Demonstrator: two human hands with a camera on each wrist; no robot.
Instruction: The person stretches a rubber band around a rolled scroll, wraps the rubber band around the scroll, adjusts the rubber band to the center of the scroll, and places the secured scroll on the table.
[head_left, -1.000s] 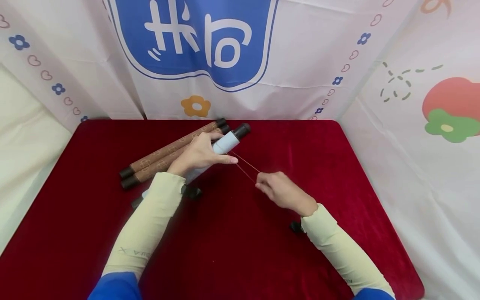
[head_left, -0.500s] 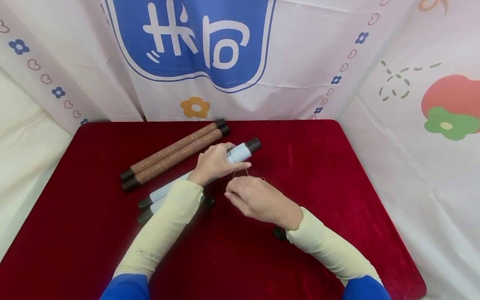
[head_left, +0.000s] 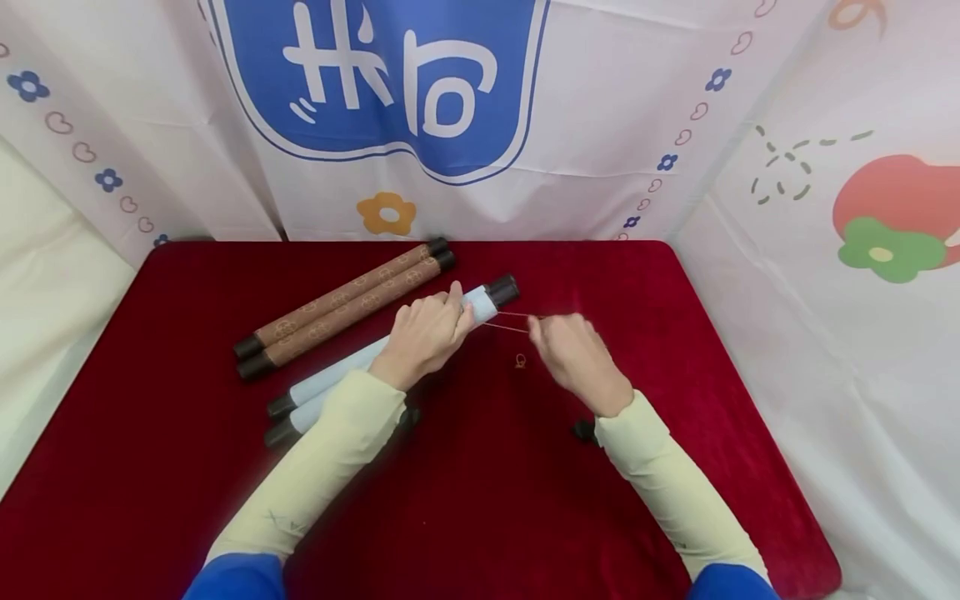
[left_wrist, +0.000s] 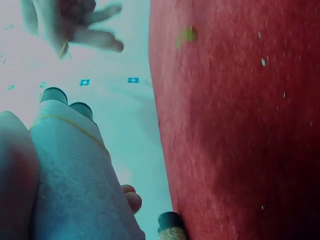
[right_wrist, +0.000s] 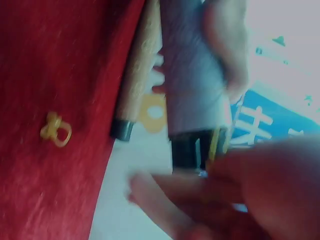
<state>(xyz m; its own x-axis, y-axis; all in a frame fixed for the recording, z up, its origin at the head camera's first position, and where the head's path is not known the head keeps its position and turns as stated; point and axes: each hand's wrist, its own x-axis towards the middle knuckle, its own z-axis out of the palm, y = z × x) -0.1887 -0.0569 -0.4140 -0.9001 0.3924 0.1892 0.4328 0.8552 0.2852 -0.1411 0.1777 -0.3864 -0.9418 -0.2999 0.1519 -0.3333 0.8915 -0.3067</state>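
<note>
My left hand [head_left: 427, 329] grips a pair of light blue scrolls [head_left: 341, 372] with black end knobs, near their far right end. A thin rubber band [left_wrist: 80, 126] runs around both scrolls just below the knobs in the left wrist view. In the head view two strands of band stretch from that end to my right hand [head_left: 573, 354], whose fingers pinch them. Close up in the right wrist view, the pinched rubber band [right_wrist: 214, 145] passes beside the black knobs [right_wrist: 191, 150]. My right fingers are blurred.
Behind the blue scrolls lie two brown patterned scrolls [head_left: 352, 307] with black ends, side by side. A loose, twisted yellow rubber band [head_left: 521, 361] lies on the red cloth [head_left: 480, 492]. A printed white curtain [head_left: 600, 117] stands along the table's back edge.
The right hand came in to the scroll end, then pulled back out to the right, stretching the band. The left hand and blue scrolls shifted right and nearer, away from the brown scrolls.
</note>
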